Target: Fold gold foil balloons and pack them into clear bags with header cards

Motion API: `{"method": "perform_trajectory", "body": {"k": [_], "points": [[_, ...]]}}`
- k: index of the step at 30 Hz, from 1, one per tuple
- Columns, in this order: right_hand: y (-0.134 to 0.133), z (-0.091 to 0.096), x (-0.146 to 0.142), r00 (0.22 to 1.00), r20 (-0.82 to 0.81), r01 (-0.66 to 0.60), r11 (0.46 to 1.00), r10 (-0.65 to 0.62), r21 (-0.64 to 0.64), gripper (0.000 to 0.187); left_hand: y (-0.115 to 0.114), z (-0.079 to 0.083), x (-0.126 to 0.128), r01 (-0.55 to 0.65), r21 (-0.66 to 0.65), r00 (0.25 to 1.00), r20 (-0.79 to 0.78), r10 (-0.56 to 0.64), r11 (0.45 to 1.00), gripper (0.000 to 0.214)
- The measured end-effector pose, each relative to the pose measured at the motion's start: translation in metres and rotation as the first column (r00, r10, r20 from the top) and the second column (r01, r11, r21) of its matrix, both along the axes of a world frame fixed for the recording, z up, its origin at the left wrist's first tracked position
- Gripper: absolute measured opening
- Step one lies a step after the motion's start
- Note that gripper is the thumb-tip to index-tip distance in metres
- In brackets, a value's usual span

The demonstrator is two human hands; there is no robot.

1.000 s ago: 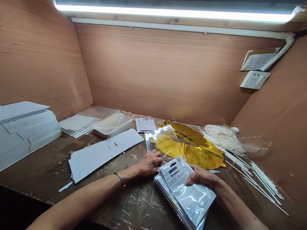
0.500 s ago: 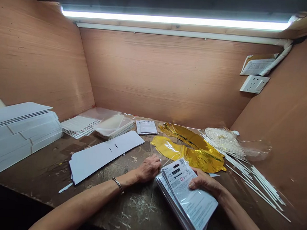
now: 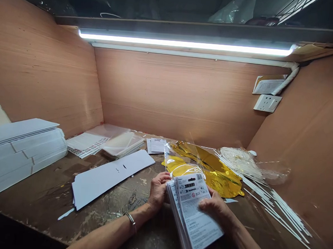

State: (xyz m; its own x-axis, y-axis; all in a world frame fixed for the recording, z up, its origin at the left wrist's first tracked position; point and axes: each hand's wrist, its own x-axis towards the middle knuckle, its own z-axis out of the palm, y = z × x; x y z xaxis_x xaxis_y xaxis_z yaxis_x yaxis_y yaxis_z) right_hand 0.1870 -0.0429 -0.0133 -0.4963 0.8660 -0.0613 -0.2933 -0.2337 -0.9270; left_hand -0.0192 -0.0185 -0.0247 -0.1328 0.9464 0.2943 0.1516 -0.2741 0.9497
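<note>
A thick stack of flat plastic packets with printed white label cards sits between my hands, above the bench. My left hand grips the stack's left edge, with a metal bangle on the wrist. My right hand holds its right edge, fingers over the label. Just beyond the stack lies a gold foil balloon. A clear plastic sleeve stands up from the foil, close to the stack's top edge. The lower part of the stack hides part of the bench.
White sticks and a bagged bundle lie right. A white card blank lies left of my hands, with stacked white boxes beyond it. Papers and clear sheets lie at the back. A wall socket is on the right.
The stack has risen and tilted more upright, with my left hand now gripping its edge. The clear sleeve stands higher over the foil. The whole view has shifted downward as my head tilted up.
</note>
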Motion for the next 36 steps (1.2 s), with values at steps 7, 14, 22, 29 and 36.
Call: {"method": "perform_trajectory", "body": {"k": [7,14,22,29,36], "points": [[0.001,0.015,-0.014,0.992,-0.020,0.123,0.986,-0.121,0.113,0.050,0.010,0.017,0.002,0.012,-0.082,0.823,0.566,0.037,0.997,0.018],[0.006,0.022,-0.018,0.973,0.062,0.207,0.956,-0.224,0.209,0.048,0.009,0.034,0.001,0.021,-0.075,0.705,0.708,0.039,0.997,0.025],[0.014,0.034,-0.022,0.933,0.095,0.305,0.902,-0.348,0.307,0.049,0.010,0.047,0.002,-0.154,0.178,0.840,0.541,0.034,0.972,0.013],[0.021,0.037,-0.020,0.935,0.083,0.300,0.893,-0.345,0.335,0.046,0.003,0.057,-0.005,-0.068,0.257,0.860,0.504,-0.073,0.964,0.010],[0.018,0.040,-0.021,0.936,0.079,0.304,0.900,-0.344,0.312,0.044,-0.003,0.058,-0.025,0.071,0.249,0.930,0.334,-0.154,0.966,0.009]]}}
